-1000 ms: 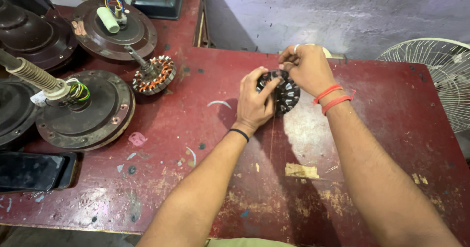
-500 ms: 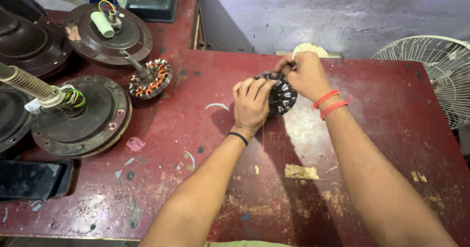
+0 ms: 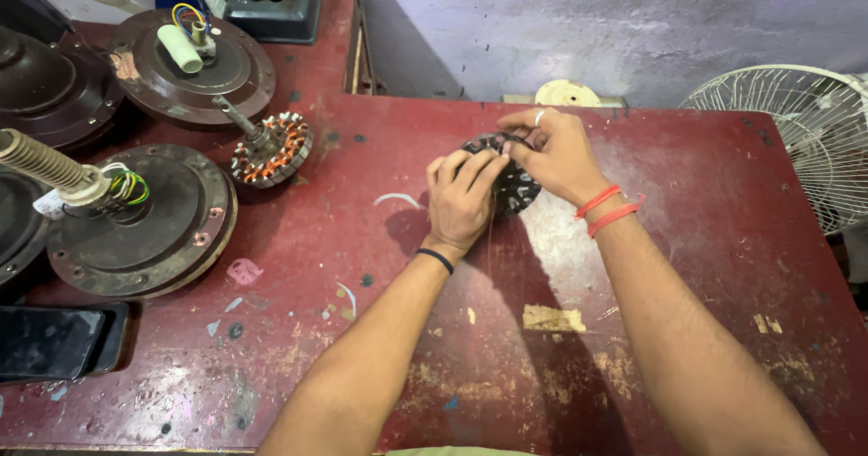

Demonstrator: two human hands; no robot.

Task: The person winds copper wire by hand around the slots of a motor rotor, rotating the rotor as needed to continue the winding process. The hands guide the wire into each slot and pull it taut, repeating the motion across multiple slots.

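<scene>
Head view | left hand (image 3: 461,201) and right hand (image 3: 553,153) grip dark stator (image 3: 515,189) | red table (image 3: 705,239)

A dark metal stator core (image 3: 511,185) sits on a scuffed, matt red-painted bench (image 3: 705,239), near copper-wound stator (image 3: 271,150) and dull metal fan housings (image 3: 145,221).

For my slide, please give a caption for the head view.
Left hand and right hand hold a dark stator above a red table.

Both hands (image 3: 461,203) (image 3: 551,153) and the dark stator core (image 3: 511,185) now slightly farther up the red table (image 3: 705,266).
</scene>
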